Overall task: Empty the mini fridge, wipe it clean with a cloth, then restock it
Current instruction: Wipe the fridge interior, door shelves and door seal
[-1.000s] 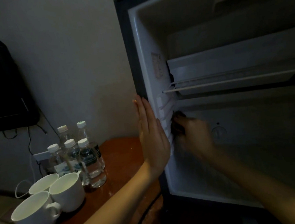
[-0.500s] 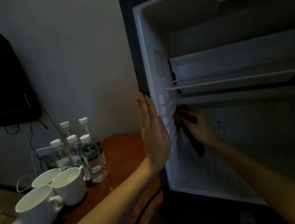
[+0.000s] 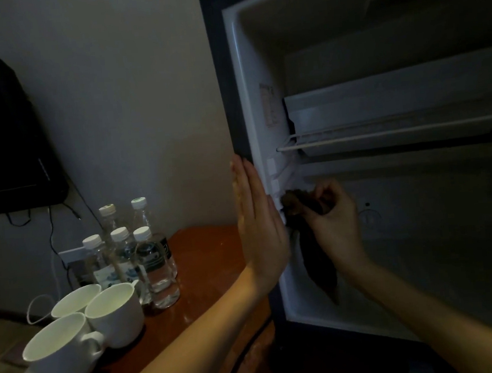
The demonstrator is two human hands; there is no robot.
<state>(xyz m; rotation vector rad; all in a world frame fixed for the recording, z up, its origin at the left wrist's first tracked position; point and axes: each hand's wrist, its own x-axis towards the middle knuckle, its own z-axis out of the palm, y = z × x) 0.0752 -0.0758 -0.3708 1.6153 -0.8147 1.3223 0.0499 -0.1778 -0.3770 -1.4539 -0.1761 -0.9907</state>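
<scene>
The mini fridge (image 3: 247,68) stands open on the right, its white inside bare below a wire shelf (image 3: 382,134). My left hand (image 3: 258,229) lies flat with straight fingers against the fridge's left outer edge. Inside, my right hand (image 3: 334,220) grips a dark brown cloth (image 3: 315,257) and presses its bunched end against the ribbed left inner wall, just under the shelf. The rest of the cloth hangs down below my hand.
Several small water bottles (image 3: 153,252) stand on the reddish wooden table (image 3: 204,266) left of the fridge. Three white cups (image 3: 113,311) sit in front of them. A dark bag (image 3: 5,131) hangs on the wall, with cables below.
My right hand has rubbed the cloth along the ribbed left wall, up and then slightly down and forward. My left hand stays flat on the fridge's edge.
</scene>
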